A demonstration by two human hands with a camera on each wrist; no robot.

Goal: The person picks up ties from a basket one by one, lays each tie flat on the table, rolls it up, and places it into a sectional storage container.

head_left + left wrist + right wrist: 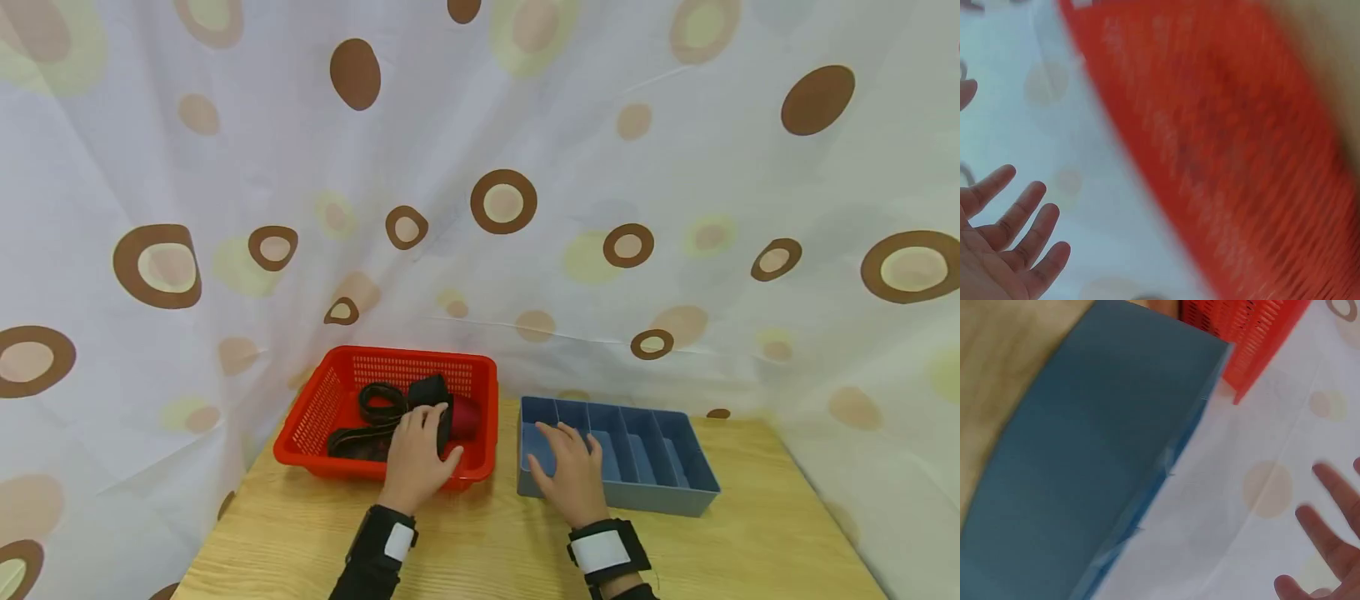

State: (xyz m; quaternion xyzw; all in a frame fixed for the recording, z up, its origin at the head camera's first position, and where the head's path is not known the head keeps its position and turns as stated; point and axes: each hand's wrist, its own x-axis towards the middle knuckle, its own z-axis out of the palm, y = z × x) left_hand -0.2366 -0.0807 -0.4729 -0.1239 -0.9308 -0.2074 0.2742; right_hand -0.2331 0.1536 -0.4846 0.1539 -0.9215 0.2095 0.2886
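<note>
Left hand [414,458] flat over red basket [315,417], right hand [572,471] spread over blue tray [693,483]

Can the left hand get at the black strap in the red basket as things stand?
Probably yes. The left hand is already over the red basket's front rim with open fingers, at the black strap. Nothing covers the strap, and the right hand is apart, at the blue tray.

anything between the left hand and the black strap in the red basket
Nothing visible. The left hand reaches over the red basket's front rim, fingers right by the black strap and a dark red item. The right hand is over the blue divided tray.
</note>
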